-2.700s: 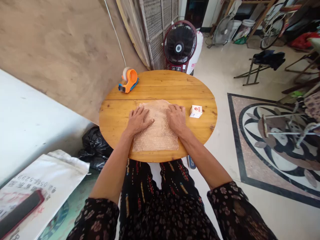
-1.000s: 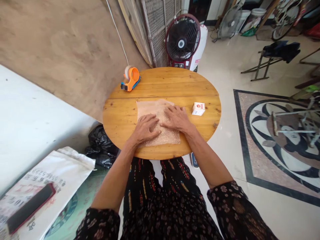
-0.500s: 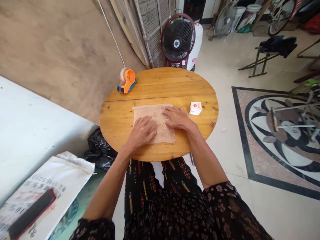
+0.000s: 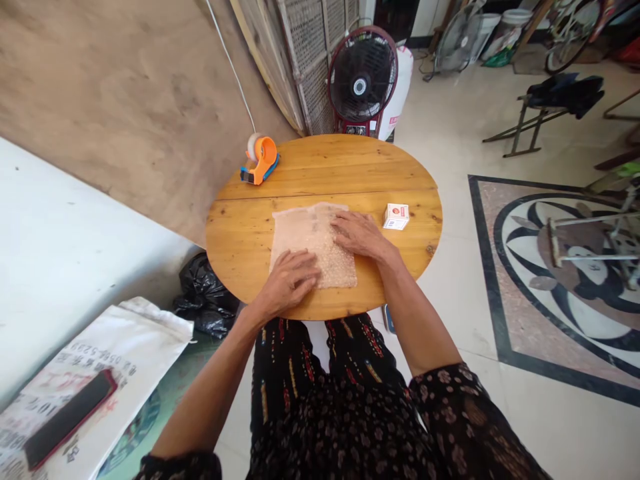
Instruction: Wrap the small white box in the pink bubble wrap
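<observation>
A sheet of clear bubble wrap (image 4: 325,257) lies flat on the oval wooden table (image 4: 350,167) in front of me. My left hand (image 4: 294,275) rests palm down on its lower left part, fingers stretched out. On its right side lies my right hand (image 4: 359,233), also palm down with the fingers extended. A small white and red box (image 4: 396,217) stands just beyond my right hand, apart from it. Toward the table's back left sits an orange tape dispenser (image 4: 264,161) with a roll of clear tape.
A dark red fan (image 4: 361,80) stands behind the table. A wooden board (image 4: 150,93) leans close along the left. Down at the left are a black plastic bag (image 4: 207,293) and a white sack (image 4: 100,360) with a phone (image 4: 70,417) on it. A folding stool (image 4: 530,127) is at the right.
My left hand has slid slightly down toward the near edge of the bubble wrap. My right hand stays about in place on it. The whole view has shifted a little.
</observation>
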{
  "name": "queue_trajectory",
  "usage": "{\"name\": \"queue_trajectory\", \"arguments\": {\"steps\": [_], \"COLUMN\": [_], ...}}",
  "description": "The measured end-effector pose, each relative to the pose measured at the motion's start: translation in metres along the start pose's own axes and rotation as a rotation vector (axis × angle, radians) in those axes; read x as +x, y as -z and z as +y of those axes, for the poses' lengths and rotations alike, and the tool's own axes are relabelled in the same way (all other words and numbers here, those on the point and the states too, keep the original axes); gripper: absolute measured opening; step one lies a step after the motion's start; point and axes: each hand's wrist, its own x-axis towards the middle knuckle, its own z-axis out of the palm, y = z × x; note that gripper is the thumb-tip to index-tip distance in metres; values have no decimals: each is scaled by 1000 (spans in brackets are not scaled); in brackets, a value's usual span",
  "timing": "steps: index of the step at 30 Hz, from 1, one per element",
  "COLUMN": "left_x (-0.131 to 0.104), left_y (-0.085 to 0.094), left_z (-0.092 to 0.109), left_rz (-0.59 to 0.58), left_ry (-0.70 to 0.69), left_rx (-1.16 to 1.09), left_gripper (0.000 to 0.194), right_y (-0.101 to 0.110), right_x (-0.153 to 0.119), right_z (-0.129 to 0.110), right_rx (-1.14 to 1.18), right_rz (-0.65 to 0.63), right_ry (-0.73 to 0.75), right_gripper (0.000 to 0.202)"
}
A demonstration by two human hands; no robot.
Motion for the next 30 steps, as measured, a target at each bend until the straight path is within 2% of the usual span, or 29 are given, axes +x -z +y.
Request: {"name": "queue_trajectory", "arguments": {"steps": [5, 7, 10, 15, 20, 24, 28, 30], "left_x": [40, 54, 65, 65, 64, 65, 64, 63], "left_y": [1, 1, 1, 0, -1, -2, -1, -1], "left_z": [-21, -33, -45, -48, -50, -50, -47, -46], "left_rz": [134, 136, 76, 28, 7, -33, -32, -24], "left_ry": [32, 24, 52, 66, 47, 41, 80, 96], "left_rx": [18, -7, -51, -37, -1, 58, 48, 8], "left_gripper": [37, 43, 58, 80, 85, 88, 96, 102], "right_y": [-4, -4, -4, -5, -3, 13, 36, 43], "right_x": [1, 1, 1, 4, 4, -8, -29, -38], "right_z": [1, 1, 3, 5, -4, -10, 14, 37], "right_rx": [-4, 2, 24, 41, 111, 175, 71, -45], "right_rz": [26, 33, 31, 60, 147, 253, 368, 332], "right_ry": [-12, -21, -16, -6, -84, -87, -102, -187], "right_gripper": [40, 41, 41, 37, 33, 33, 36, 50]}}
